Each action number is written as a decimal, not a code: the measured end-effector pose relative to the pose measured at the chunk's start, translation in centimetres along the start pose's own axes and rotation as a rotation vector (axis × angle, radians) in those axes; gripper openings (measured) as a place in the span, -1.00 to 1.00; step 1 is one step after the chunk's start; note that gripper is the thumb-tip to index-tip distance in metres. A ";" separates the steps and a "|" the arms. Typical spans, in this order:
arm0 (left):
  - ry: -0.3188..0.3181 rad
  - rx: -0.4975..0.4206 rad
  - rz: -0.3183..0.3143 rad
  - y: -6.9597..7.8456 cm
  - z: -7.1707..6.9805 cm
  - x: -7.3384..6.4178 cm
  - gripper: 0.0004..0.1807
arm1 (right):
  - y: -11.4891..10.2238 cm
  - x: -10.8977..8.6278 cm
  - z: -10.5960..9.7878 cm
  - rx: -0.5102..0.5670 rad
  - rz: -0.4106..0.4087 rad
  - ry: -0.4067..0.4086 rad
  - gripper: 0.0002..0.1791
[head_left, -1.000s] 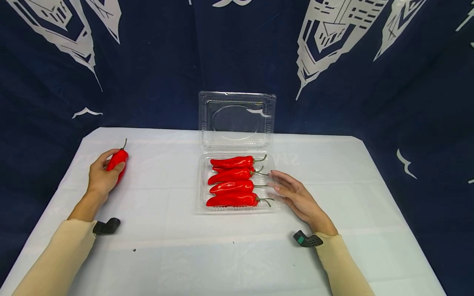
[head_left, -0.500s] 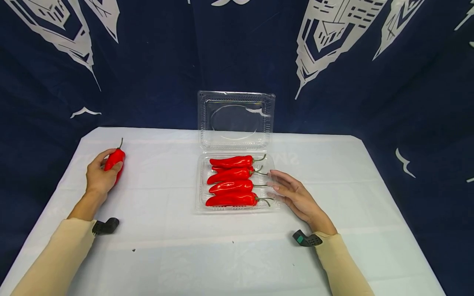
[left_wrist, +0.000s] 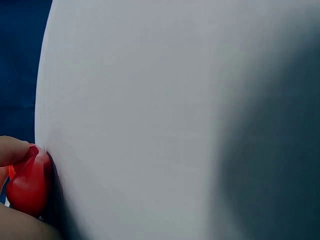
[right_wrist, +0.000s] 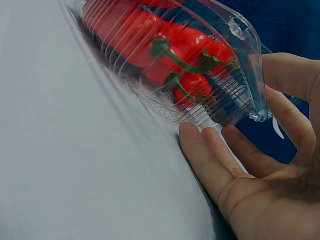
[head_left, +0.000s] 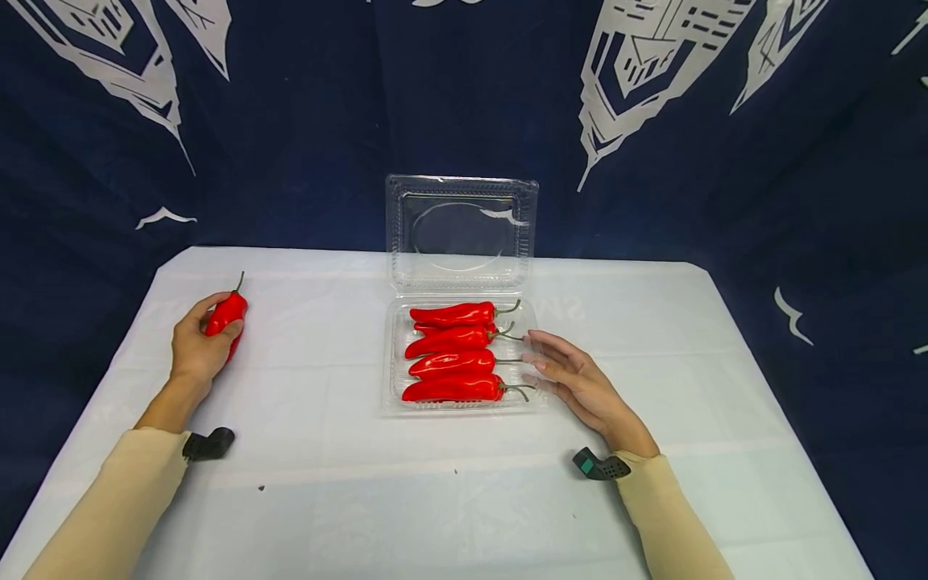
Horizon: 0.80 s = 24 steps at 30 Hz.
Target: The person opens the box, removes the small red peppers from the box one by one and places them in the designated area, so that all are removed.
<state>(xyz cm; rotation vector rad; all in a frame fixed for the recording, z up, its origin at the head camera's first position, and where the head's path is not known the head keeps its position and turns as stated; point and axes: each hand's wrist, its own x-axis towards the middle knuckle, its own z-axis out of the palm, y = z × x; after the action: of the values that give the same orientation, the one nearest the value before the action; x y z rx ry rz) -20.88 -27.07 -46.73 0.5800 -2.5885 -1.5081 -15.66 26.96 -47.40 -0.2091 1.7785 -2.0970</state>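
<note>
My left hand (head_left: 205,342) grips a red chili pepper (head_left: 229,312) at the left side of the table, its green stem pointing up and away from me. In the left wrist view the pepper (left_wrist: 29,190) shows between thumb and fingers at the lower left edge, close over the white cloth. Several more red peppers (head_left: 457,362) lie side by side in a clear plastic box (head_left: 395,387), stems toward the right. My right hand (head_left: 580,383) rests against the box's right wall with relaxed fingers. In the right wrist view those fingertips (right_wrist: 189,131) are right at the ribbed side.
The box's hinged clear lid (head_left: 464,235) stands raised at the back. A white cloth covers the table (head_left: 326,491), with a small dark speck (head_left: 262,487) at the front left. Behind hangs a dark blue curtain (head_left: 471,97) with white print.
The left hand with its pepper shifts slightly left, then slightly back right. The right hand and the box of peppers keep their places.
</note>
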 end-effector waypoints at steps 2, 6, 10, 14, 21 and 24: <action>-0.002 0.000 0.000 0.0 0.0 0.0 -0.38 | 0.0 0.0 -0.1 -0.001 0.001 0.001 -0.35; -0.004 -0.001 -0.008 0.1 0.0 0.1 -0.37 | 0.1 0.0 -0.1 -0.004 0.004 0.007 -0.35; -0.008 0.009 -0.009 0.2 -0.1 0.1 -0.37 | 0.0 0.0 0.0 -0.001 0.010 0.011 -0.34; -0.016 0.022 -0.010 0.2 -0.3 0.1 -0.36 | 0.0 -0.1 0.0 -0.003 0.010 0.011 -0.35; -0.041 0.031 -0.022 0.4 -0.7 0.0 -0.34 | 0.1 0.0 0.0 0.003 -0.002 0.000 -0.37; -0.041 0.036 -0.021 0.5 -0.7 0.0 -0.34 | 0.0 0.0 0.0 0.005 -0.003 -0.003 -0.36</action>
<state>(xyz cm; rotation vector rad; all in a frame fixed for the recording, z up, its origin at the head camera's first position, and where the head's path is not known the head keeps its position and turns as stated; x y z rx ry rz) -20.81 -27.38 -45.94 0.5885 -2.6534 -1.4984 -15.63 26.96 -47.40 -0.2137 1.7725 -2.1022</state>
